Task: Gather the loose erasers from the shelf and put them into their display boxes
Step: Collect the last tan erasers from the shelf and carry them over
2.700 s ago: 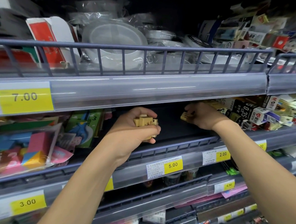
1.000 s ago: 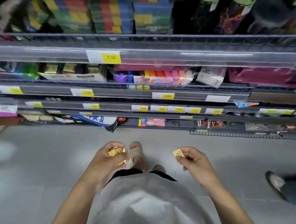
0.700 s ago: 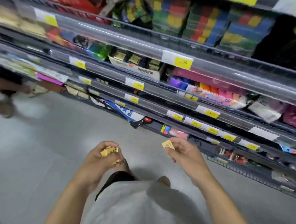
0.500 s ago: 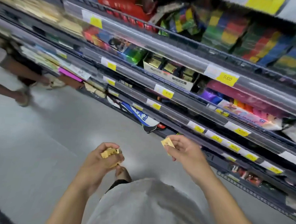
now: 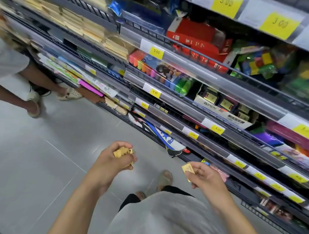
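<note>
A: Several yellow erasers (image 5: 123, 152) sit bunched in the curled left hand (image 5: 112, 161); the right hand (image 5: 203, 175) pinches one eraser (image 5: 188, 169).

B: Gathered, then. Boxing remains; the display box (image 5: 223, 112) waits on the shelf (image 5: 200, 117), apart from both hands.

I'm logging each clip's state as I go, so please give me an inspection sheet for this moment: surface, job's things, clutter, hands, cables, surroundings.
Surface: grey tiled floor below; tiered shelves on the right.
Job's things: bunch of yellow erasers in the left hand; one yellow eraser in the right hand; display box with gold-labelled packs on a shelf.
Clutter: highlighters, red boxes, colourful blocks, blurred.
Hands: left hand grips the bunch; right hand pinches the single eraser.
Cables: nothing seen.
Surroundings: another person at the left.
</note>
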Motion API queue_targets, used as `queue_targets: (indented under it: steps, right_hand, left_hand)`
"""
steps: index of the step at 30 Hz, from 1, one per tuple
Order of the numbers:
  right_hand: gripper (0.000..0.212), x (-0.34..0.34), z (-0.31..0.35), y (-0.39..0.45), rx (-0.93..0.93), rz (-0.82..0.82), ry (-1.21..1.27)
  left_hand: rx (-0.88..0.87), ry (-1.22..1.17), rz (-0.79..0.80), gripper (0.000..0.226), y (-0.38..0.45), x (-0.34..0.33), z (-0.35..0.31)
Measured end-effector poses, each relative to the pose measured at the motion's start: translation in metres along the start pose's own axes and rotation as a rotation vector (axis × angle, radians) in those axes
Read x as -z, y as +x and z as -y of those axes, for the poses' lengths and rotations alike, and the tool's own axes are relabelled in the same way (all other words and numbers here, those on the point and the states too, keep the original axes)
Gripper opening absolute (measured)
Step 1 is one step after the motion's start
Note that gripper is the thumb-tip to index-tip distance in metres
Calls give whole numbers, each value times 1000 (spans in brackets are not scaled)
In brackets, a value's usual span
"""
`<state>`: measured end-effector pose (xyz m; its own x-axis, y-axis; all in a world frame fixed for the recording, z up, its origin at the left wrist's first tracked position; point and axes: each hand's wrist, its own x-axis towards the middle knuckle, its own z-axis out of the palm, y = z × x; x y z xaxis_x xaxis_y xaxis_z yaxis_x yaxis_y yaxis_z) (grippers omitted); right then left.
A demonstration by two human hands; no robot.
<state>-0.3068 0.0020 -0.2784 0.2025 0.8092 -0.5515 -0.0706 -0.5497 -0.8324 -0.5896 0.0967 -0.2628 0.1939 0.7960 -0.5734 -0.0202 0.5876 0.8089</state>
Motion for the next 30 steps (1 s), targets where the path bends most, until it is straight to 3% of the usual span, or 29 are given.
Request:
queue_targets:
  steps: [9, 13, 25, 30]
  right_hand:
    - [26, -26, 68, 81, 137, 81, -28]
    - [30, -30, 119, 107, 244, 144, -20]
    - [42, -35, 249, 100, 574, -13, 91]
    - [36, -45, 293, 75, 719, -200, 53]
  left_hand:
    - [-74, -30, -65, 26, 50, 10, -70]
    - [-162, -37, -20, 27, 67, 2, -113]
    - [-510, 102, 323, 43, 112, -33, -285]
    - [-659, 140, 552, 48, 117, -53, -353]
